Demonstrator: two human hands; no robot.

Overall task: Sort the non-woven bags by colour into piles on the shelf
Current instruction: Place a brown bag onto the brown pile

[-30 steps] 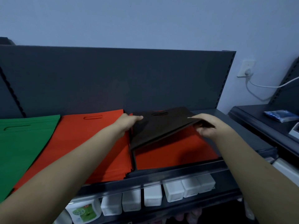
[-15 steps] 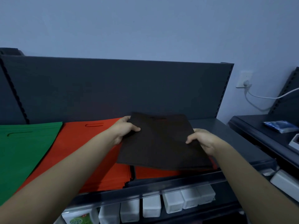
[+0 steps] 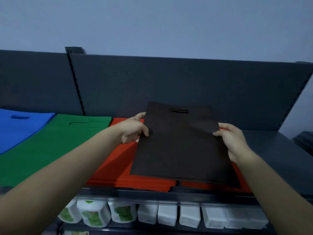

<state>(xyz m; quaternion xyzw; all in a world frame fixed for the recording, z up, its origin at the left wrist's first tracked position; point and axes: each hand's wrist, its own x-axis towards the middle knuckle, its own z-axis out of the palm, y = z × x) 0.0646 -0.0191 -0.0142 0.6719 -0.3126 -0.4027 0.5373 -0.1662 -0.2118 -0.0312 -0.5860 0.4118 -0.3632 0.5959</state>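
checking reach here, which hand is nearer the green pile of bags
Left. The left hand grips the dark bag's left edge, just right of the green pile; the right hand grips its far right edge.

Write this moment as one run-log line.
hands: left hand, right hand grip dark bag | position: over red bags | status: not placed

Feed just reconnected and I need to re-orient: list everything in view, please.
dark brown bag: one, dark brown, held over the red ones
red pile: one stack, orange-red, mid-shelf
red bags: count unclear, orange-red, under the dark bag, right of that pile
green pile: one stack, green, left of red
blue pile: one stack, blue, far left
shelf: one, dark grey
white packs: several, three green-labelled, lower shelf
left hand: grips the bag's left edge
right hand: grips its right edge
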